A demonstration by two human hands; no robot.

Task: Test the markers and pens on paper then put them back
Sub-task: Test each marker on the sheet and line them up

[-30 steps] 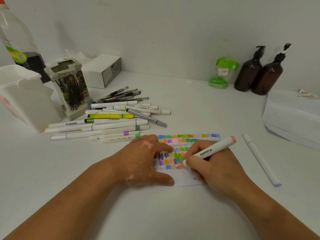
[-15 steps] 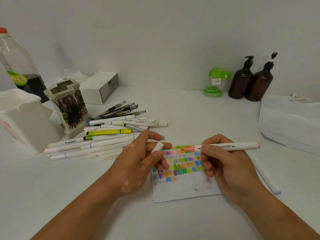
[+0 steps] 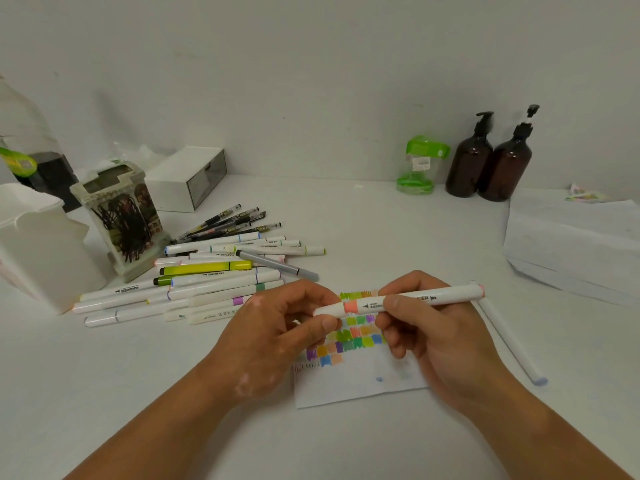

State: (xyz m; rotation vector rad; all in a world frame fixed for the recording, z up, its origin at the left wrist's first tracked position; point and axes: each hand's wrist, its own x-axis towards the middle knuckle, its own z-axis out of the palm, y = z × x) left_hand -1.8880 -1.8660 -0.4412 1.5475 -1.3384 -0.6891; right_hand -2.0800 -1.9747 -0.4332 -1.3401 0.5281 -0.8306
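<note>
Lifted the salmon marker [image 3: 446, 295] off the paper [image 3: 346, 389], scribbled on a second earlier, and pushed the cap [image 3: 329, 310] back on. Judged done with this one; due next for return to the pile [image 3: 207, 282] on the desk [image 3: 173, 393]. Held level just above the paper: right grip [image 3: 440, 341] curled round the barrel, left grip [image 3: 270, 327] pinching the cap.

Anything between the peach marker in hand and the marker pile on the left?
Nothing visible on the table. The marker is held over the paper; only the left hand, pinching its cap end, lies toward the pile.
</note>
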